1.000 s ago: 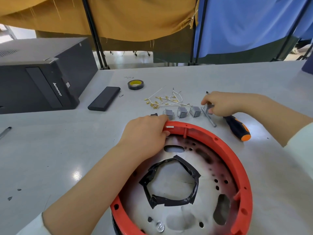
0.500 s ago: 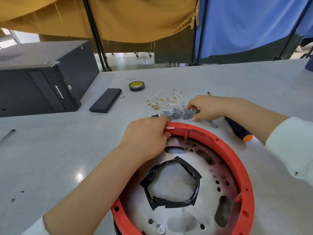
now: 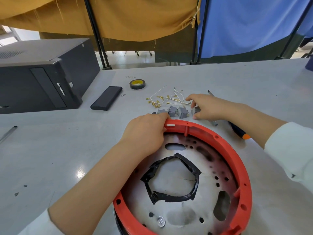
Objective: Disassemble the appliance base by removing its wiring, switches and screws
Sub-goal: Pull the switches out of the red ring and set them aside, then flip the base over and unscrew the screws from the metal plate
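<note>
The round appliance base (image 3: 225, 146) with a red rim and a scorched metal floor lies on the table in front of me. A ring of black tape (image 3: 171, 177) sits in its middle. My left hand (image 3: 145, 133) grips the far left of the red rim. Beyond the rim stand several grey switches (image 3: 177, 111). My right hand (image 3: 205, 106) pinches the rightmost grey switch (image 3: 194, 110) between thumb and fingers. A bundle of white wires (image 3: 167, 99) with brass terminals lies behind the switches. A silver screw (image 3: 160, 221) sits in the base floor near me.
A black-and-orange screwdriver (image 3: 238, 132) lies under my right forearm. A black computer tower (image 3: 39, 77) stands at the left. Also on the grey table (image 3: 50, 150): a flat black case (image 3: 106, 97), a tape roll (image 3: 137, 84), a pen (image 3: 7, 133).
My right hand has moved left from the screwdriver to the row of grey switches and taken the rightmost one between its fingers. The left hand stays on the rim.
</note>
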{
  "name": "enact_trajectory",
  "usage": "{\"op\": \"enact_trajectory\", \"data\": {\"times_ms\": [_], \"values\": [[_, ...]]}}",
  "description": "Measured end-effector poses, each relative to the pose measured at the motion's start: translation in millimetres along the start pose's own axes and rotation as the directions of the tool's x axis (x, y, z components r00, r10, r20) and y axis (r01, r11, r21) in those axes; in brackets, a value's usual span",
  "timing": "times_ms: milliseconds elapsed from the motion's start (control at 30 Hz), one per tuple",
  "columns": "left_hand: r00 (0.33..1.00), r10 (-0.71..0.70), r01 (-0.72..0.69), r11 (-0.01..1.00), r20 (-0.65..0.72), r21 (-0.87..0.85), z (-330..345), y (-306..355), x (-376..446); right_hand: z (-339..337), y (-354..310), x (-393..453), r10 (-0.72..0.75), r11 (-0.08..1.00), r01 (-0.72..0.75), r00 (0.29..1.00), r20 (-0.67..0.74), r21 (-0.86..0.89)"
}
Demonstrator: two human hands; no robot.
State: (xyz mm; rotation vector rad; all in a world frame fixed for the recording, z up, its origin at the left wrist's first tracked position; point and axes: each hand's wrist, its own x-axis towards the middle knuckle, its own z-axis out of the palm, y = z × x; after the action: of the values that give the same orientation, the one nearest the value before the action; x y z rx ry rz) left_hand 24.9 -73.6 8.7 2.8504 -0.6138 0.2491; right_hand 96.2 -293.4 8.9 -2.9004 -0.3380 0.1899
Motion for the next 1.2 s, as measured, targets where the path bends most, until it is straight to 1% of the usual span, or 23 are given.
{"op": "enact_trajectory", "data": {"times_ms": [100, 133, 200, 300, 367, 433, 467, 500, 533, 567, 600, 633, 700, 800, 833, 867, 900, 933, 967, 1000, 1033, 1100, 1200], "values": [[0.997, -0.084, 0.083, 0.993, -0.001, -0.08, -2, -1, 1, -1, -4, -8, -0.008, 1.0, 0.008, 0.992, -0.127, 0.0], [0.994, -0.112, 0.111, 0.991, -0.007, -0.072, -2, -2, 1, -2, -6, -12, -0.017, 1.0, 0.02, 0.984, -0.176, 0.018], [0.989, -0.144, 0.145, 0.989, -0.021, 0.025, -2, -3, 2, -4, -13, -24, -0.024, 0.992, 0.052, 0.972, -0.234, 0.112], [0.987, -0.158, 0.159, 0.979, -0.019, 0.127, -4, -1, 2, -7, -28, -46, 0.018, 0.952, 0.037, 0.984, -0.176, 0.303], [0.985, -0.173, 0.172, 0.98, -0.007, 0.101, -7, 0, 2, -7, -37, -60, 0.035, 0.939, 0.01, 0.992, -0.123, 0.345], [0.979, -0.204, 0.205, 0.979, -0.022, 0.012, -13, -1, 1, -9, -44, -74, 0.083, 0.91, -0.049, 0.994, -0.065, 0.412], [0.973, -0.228, 0.226, 0.973, -0.042, -0.051, -17, -2, -1, -11, -46, -80, 0.127, 0.867, -0.098, 0.992, -0.025, 0.488], [0.965, -0.254, 0.246, 0.962, -0.064, -0.121, -23, -4, -3, -14, -49, -85, 0.168, 0.792, -0.154, 0.985, 0.032, 0.59], [0.956, -0.28, 0.26, 0.946, -0.086, -0.192, -30, -5, -5, -18, -51, -90, 0.19, 0.685, -0.211, 0.976, 0.108, 0.698], [0.948, -0.299, 0.264, 0.93, -0.107, -0.257, -37, -7, -7, -24, -53, -94, 0.175, 0.557, -0.249, 0.968, 0.181, 0.792], [0.942, -0.311, 0.257, 0.911, -0.126, -0.324, -45, -9, -9, -30, -55, -99, 0.122, 0.443, -0.262, 0.965, 0.231, 0.858], [0.936, -0.321, 0.241, 0.885, -0.147, -0.397, -54, -10, -10, -36, -57, -103, 0.05, 0.374, -0.254, 0.966, 0.254, 0.892], [0.926, -0.323, 0.181, 0.831, -0.193, -0.526, -72, -9, -14, -48, -61, -108, -0.056, 0.322, -0.206, 0.97, 0.236, 0.924], [0.938, -0.237, 0.035, 0.792, -0.254, -0.61, -102, -6, -23, -73, -68, -115, -0.022, 0.278, -0.075, 0.996, 0.084, 0.958], [0.953, -0.191, -0.008, 0.761, -0.235, -0.648, -113, -5, -27, -82, -71, -119, -0.015, 0.301, -0.02, 1.0, 0.026, 0.954], [0.974, -0.137, -0.025, 0.726, -0.18, -0.688, -123, -6, -30, -91, -74, -124, -0.013, 0.344, 0.023, 1.0, -0.02, 0.939], [0.993, -0.079, -0.007, 0.701, -0.087, -0.713, -133, -7, -34, -99, -78, -129, -0.013, 0.398, 0.062, 0.998, -0.061, 0.915], [0.999, -0.023, 0.039, 0.682, 0.033, -0.73, -142, -9, -38, -106, -83, -136, -0.029, 0.454, 0.104, 0.994, -0.102, 0.885], [0.988, 0.027, 0.099, 0.647, 0.152, -0.756, -148, -12, -42, -110, -88, -143, -0.062, 0.513, 0.158, 0.987, -0.147, 0.844], [0.967, 0.075, 0.155, 0.582, 0.243, -0.799, -153, -16, -45, -113, -93, -149, -0.099, 0.579, 0.211, 0.977, -0.189, 0.788], [0.949, 0.117, 0.195, 0.51, 0.292, -0.838, -153, -21, -48, -113, -99, -155, -0.129, 0.652, 0.252, 0.966, -0.223, 0.715], [0.942, 0.136, 0.233, 0.396, 0.308, -0.888, -148, -28, -53, -110, -109, -167, -0.168, 0.758, 0.295, 0.95, -0.264, 0.581], [0.936, 0.048, 0.311, 0.358, 0.35, -0.88, -130, -32, -57, -93, -123, -181, -0.228, 0.852, 0.312, 0.944, -0.237, 0.421]]}}
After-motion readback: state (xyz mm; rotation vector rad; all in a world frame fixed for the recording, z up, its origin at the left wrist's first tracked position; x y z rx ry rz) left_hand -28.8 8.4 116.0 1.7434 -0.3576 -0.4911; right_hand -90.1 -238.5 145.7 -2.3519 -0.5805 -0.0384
